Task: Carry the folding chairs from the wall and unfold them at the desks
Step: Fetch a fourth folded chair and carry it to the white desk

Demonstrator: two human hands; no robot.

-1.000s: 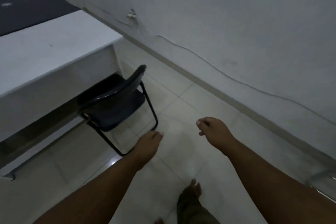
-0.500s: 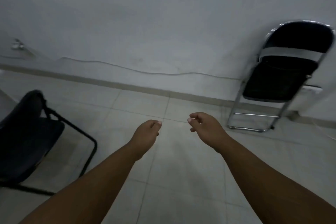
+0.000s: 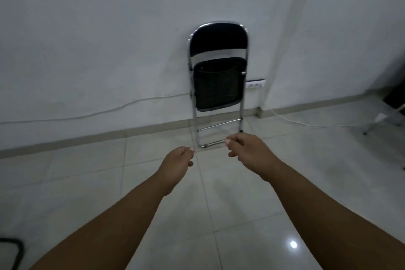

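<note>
The folding chair [image 3: 219,81], at the frame's right edge half a second ago, now stands upper centre, folded against the wall [image 3: 87,39]. The left hand [image 3: 178,161] and right hand [image 3: 247,149] reach toward it, loosely curled and empty, seemingly short of its legs. Fetching it looks next.

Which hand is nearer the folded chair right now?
The right hand: in the picture it covers the end of the foot bar of the folded chair, while the left hand lies lower, clear of the frame. Neither holds anything.
</note>
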